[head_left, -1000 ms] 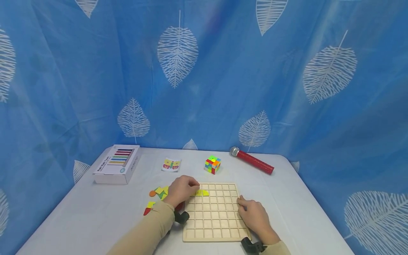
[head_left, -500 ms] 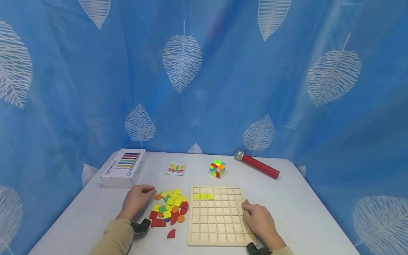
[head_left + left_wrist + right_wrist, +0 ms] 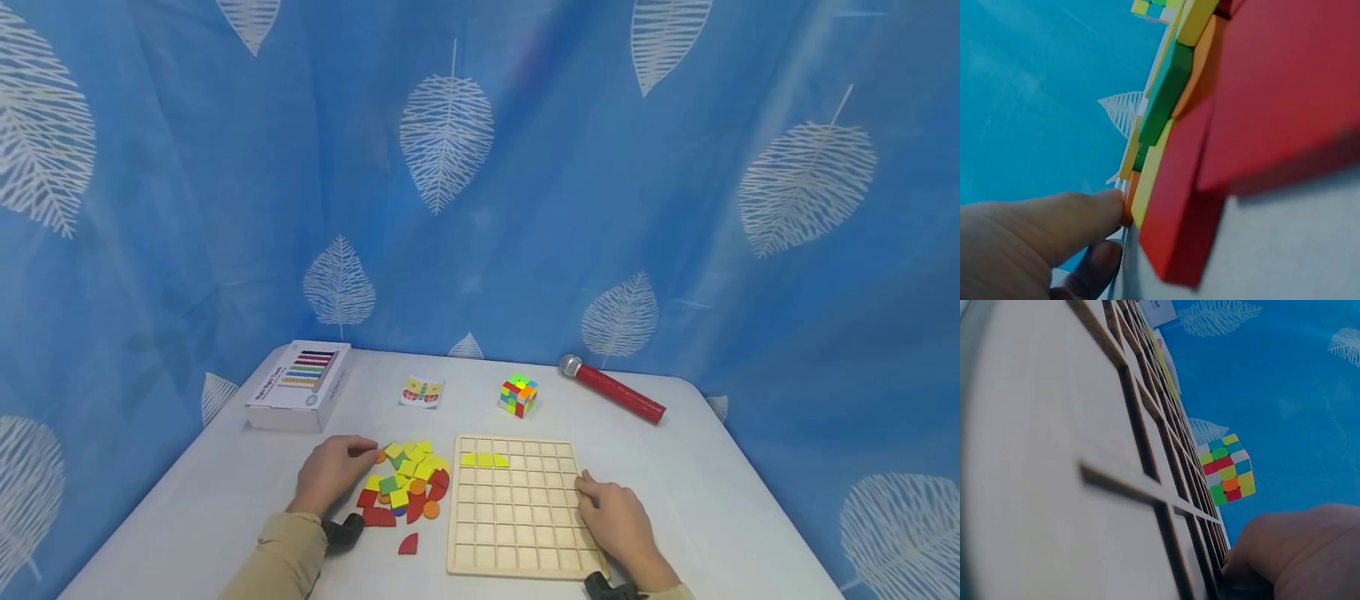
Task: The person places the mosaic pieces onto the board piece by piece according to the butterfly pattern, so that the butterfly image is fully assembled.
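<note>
My left hand (image 3: 330,472) is at the left edge of a pile of coloured wooden shape pieces (image 3: 408,469). Its fingertips are right at an orange disc (image 3: 1129,199), which they partly cover in the head view. Red quarter-circle pieces (image 3: 1179,194) lie close by in the left wrist view. My right hand (image 3: 618,525) holds the right edge of a wooden grid board (image 3: 506,512), with the thumb side along the rim; some fingers are hidden. A yellow square (image 3: 485,460) sits in the board's second row, between two yellow quarter-circles.
Behind the board stands a puzzle cube (image 3: 518,395), with a red microphone (image 3: 615,392) to its right. A picture card (image 3: 422,392) and a white box (image 3: 300,386) are at the back left. One red quarter-circle (image 3: 408,544) lies apart, in front of the pile.
My left hand has left the board's upper left, swung left past the pile, then edged right to the orange disc. The right hand stays at the board's edge. The head view has shifted slightly.
</note>
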`<move>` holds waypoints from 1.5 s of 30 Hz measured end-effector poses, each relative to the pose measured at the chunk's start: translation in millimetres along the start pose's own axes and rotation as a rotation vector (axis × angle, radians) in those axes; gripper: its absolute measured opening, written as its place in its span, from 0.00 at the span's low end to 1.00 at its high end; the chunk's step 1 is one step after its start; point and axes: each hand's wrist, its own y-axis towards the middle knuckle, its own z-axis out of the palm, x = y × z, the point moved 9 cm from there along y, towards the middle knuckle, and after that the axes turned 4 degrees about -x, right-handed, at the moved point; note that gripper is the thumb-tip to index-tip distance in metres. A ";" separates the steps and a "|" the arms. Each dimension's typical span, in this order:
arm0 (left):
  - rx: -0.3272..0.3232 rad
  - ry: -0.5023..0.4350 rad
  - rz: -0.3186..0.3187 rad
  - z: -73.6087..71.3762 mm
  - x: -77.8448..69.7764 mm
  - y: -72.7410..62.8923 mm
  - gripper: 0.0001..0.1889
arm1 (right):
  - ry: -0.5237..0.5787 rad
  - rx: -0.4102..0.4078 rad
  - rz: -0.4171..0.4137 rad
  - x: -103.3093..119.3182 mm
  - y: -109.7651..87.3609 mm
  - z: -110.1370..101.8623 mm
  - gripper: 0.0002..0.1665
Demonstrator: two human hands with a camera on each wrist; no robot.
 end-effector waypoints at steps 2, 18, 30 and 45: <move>0.002 0.000 0.006 0.1 -0.3 1.0 0.16 | 0.005 0.003 0.004 -0.9 0.3 0.5 0.20; 0.015 -0.040 -0.014 -1.0 3.1 1.4 0.13 | -0.003 0.001 -0.024 0.9 1.4 -0.2 0.19; 0.034 -0.145 -0.050 -5.3 5.9 3.5 0.13 | 0.017 -0.024 -0.034 2.5 2.3 -3.1 0.18; 0.051 -0.265 -0.012 7.0 -25.9 5.9 0.11 | 0.022 -0.013 -0.006 0.3 -0.2 -0.7 0.19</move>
